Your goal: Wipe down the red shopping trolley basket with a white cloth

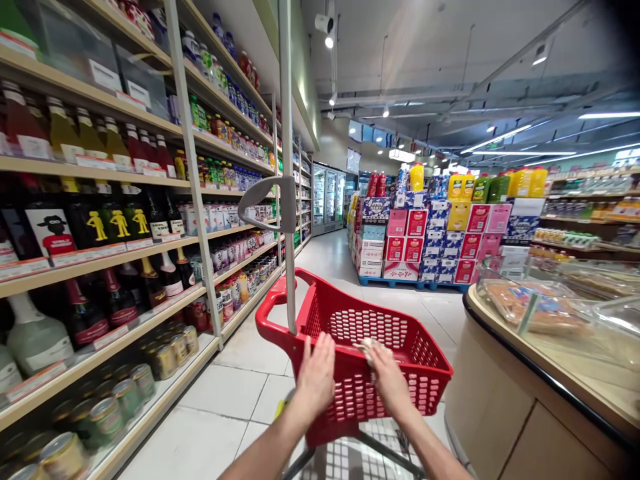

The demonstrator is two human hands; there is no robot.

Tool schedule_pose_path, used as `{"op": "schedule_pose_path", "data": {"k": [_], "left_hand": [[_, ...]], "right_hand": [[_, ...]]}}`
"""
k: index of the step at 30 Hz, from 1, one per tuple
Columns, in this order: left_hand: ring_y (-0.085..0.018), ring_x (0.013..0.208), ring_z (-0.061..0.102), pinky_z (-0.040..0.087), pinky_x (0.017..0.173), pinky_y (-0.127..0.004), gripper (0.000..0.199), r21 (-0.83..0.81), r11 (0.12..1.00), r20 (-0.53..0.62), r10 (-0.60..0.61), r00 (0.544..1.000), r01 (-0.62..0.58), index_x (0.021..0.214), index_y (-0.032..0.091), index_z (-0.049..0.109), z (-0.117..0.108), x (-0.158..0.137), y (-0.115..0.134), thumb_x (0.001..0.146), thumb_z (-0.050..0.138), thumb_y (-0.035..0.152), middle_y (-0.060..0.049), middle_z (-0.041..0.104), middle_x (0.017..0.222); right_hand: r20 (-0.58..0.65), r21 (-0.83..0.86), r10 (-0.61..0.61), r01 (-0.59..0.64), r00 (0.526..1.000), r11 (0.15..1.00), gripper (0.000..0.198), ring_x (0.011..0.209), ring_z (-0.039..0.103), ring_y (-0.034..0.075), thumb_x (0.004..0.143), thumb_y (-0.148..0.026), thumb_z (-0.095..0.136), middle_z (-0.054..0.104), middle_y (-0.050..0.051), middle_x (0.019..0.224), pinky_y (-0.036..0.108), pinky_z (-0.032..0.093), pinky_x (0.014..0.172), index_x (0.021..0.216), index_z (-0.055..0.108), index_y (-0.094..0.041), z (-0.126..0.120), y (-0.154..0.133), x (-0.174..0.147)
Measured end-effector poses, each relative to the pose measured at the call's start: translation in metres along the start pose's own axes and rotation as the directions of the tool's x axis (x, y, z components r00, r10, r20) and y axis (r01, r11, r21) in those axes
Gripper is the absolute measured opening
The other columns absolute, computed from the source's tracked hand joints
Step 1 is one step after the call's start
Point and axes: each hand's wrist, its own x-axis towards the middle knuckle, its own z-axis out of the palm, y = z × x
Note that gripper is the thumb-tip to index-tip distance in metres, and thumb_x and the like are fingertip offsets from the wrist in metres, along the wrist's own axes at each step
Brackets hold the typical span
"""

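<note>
A red plastic shopping cart point(345, 430) with slotted sides stands right in front of me. My left hand point(318, 370) lies against the near rim of its basket, fingers stretched out and close together, with nothing seen in it. To its right, my right hand point(389, 375) presses a crumpled whitish cloth or tissue point(369, 345) against the same rim. I cannot tell which of the two it is, as the fingers cover part of it. A grey metal pole point(291, 280) rises from the cart's left end, bearing a grey loop-shaped piece point(287, 203).
Shelves point(100, 257) of bottles and cans line the left side. A curved counter point(493, 373) with packaged food stands close on the right. Stacked drink cartons point(405, 243) sit ahead on blue pallets, with glass-door fridges point(327, 193) farther back. Pale tiled floor point(235, 393) runs between.
</note>
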Motion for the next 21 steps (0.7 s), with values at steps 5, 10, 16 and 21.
{"op": "schedule_pose_path", "data": {"k": [5,10,16,21], "left_hand": [[-0.026,0.131,0.018,0.007,0.106,-0.048,0.06,0.13,0.985,-0.131,-0.096,0.987,0.113,0.13,0.005,0.033,0.004,-0.006,-0.032,0.071,0.037,0.015,-0.014,0.034,0.137],[-0.025,0.13,0.019,0.008,0.107,-0.044,0.061,0.154,0.983,-0.198,-0.067,0.978,0.099,0.129,0.005,0.034,0.018,0.0,-0.033,0.07,0.04,0.016,-0.013,0.038,0.135],[-0.025,0.131,0.016,0.005,0.108,-0.044,0.066,0.101,0.992,-0.204,-0.049,0.978,0.071,0.131,0.007,0.032,0.022,-0.001,-0.035,0.067,0.042,0.021,-0.011,0.035,0.138],[-0.027,0.131,0.016,0.004,0.108,-0.045,0.066,0.066,0.995,-0.203,-0.066,0.977,0.081,0.129,0.005,0.035,0.019,0.004,-0.032,0.066,0.044,0.024,-0.013,0.036,0.137]], "right_hand": [[-0.053,-0.002,0.119,-0.119,0.991,0.993,0.045,0.121,0.038,0.021,0.08,-0.008,0.03,0.05,0.011,0.125,0.046,0.025,0.104,0.118,0.053,-0.015,-0.003,0.001,0.001],[-0.059,0.144,-0.138,0.146,0.989,0.979,0.054,0.126,0.031,0.016,0.079,-0.002,0.028,0.04,0.005,0.134,0.043,0.026,0.104,0.127,0.042,-0.022,0.021,-0.06,0.026],[-0.143,0.046,0.078,-0.072,0.987,0.996,0.051,0.124,0.034,0.02,0.077,-0.003,0.033,0.046,0.007,0.13,0.044,0.025,0.105,0.121,0.05,-0.021,0.009,0.0,0.008],[-0.19,0.144,0.039,-0.011,0.981,0.989,0.065,0.128,0.027,0.018,0.072,0.003,0.031,0.031,0.004,0.139,0.04,0.031,0.103,0.13,0.036,-0.025,0.014,-0.045,0.036]]}}
